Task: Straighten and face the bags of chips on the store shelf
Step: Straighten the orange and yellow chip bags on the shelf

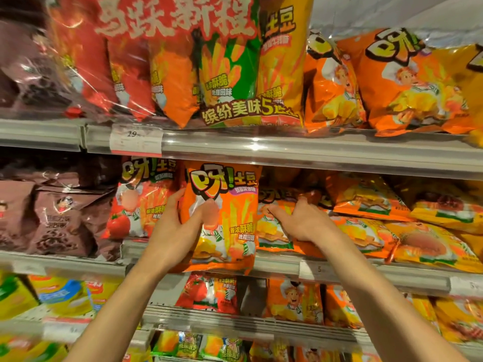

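An orange bag of potato sticks (230, 210) stands upright at the front of the middle shelf (282, 265), its bottom hanging over the shelf edge. My left hand (180, 226) grips its left side, thumb across the front. My right hand (303, 220) lies on a slumped orange bag (274, 233) just right of it, fingers spread and pressing down. A red tomato-flavour bag (136, 205) stands to the left.
Brown bags (60, 218) fill the middle shelf's left end; tilted orange and yellow bags (418, 231) are piled at the right. The upper shelf (287, 150) holds large multipacks (183, 61) and orange bags (392, 82). More bags (292, 301) sit on the shelves below.
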